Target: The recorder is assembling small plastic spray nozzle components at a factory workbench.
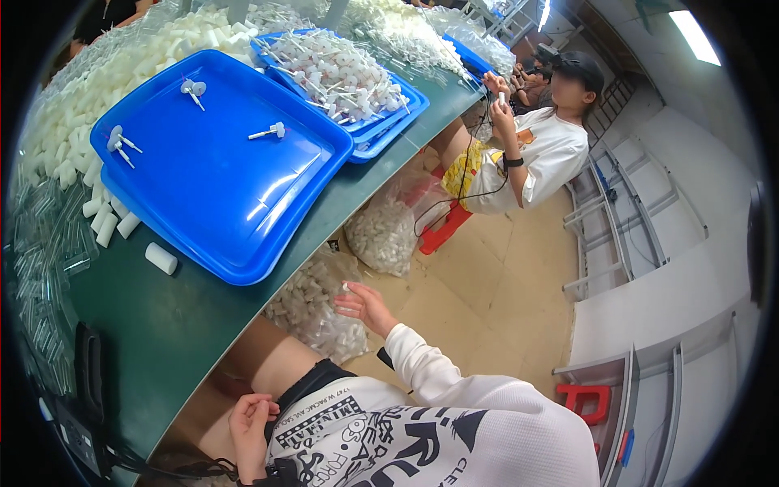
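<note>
My right hand [364,308] is held out beside the table edge, above a clear plastic bag [329,321] of small whitish pieces. A small white piece [346,287] shows at the tips of its thumb and forefinger, while the other fingers stretch out. Near my lap, my left hand [252,418] has its fingers curled together by my thigh; what they hold, if anything, is hidden. On the table a blue tray [223,170] carries a few white round-headed parts with thin stems [193,91]. One loose white cylinder [161,259] lies beside the tray.
White foam-like cylinders [182,40] heap behind the tray, with clear tubes [40,292] at the left. Further along, stacked blue trays [381,134] hold many stemmed parts [333,73]. A co-worker [535,146] sits across on a red stool [445,231]. Another filled bag [381,235] stands on the floor.
</note>
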Available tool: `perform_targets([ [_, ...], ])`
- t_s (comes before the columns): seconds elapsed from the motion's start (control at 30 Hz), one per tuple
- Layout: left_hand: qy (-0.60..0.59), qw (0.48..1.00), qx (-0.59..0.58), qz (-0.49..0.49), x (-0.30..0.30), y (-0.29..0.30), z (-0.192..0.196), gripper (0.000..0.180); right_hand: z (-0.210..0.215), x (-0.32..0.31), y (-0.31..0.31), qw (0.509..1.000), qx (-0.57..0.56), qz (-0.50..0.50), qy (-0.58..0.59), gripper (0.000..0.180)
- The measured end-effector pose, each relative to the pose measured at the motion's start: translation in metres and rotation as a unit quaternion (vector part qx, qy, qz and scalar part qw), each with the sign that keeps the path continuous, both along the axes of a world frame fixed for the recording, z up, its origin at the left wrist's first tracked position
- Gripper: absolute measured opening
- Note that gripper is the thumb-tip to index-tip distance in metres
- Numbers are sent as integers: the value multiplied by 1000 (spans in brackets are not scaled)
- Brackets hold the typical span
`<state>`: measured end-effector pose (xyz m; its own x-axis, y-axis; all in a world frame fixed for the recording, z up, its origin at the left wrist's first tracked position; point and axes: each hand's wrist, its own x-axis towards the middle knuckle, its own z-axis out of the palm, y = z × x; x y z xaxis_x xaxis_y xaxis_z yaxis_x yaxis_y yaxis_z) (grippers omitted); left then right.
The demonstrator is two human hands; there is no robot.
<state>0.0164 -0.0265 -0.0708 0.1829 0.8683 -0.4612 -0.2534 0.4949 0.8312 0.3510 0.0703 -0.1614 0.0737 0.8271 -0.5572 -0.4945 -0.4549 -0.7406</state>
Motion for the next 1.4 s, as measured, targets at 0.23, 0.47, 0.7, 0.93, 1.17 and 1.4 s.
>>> perform_targets([
  [0.23, 3, 1000, -5, 4, -1, 0, -2, 12, 5, 0, 0, 998, -16, -59, -18, 43],
  [0.47, -5, 1000, -2, 7, -4, 1, -4, 12, 0, 9, 3, 998, 17, -64, -5, 45],
  [0.7, 5, 1000, -4, -1, 1, 1, 2, 11, 28, 15, -2, 982, 136, -88, -100, 47],
  [0.93, 62, 964, 183, -182, 75, 55, 29, 22, 122, -5, -30, 980, 196, -4, -40, 52],
  [1.17, -137, 972, 65, -179, 151, 110, 32, 36, 158, -25, -48, 953, 250, 142, -94, 54],
  [1.4, -186, 966, 37, -173, 167, 102, 39, 29, 171, -28, -53, 928, 267, 109, -237, 55],
])
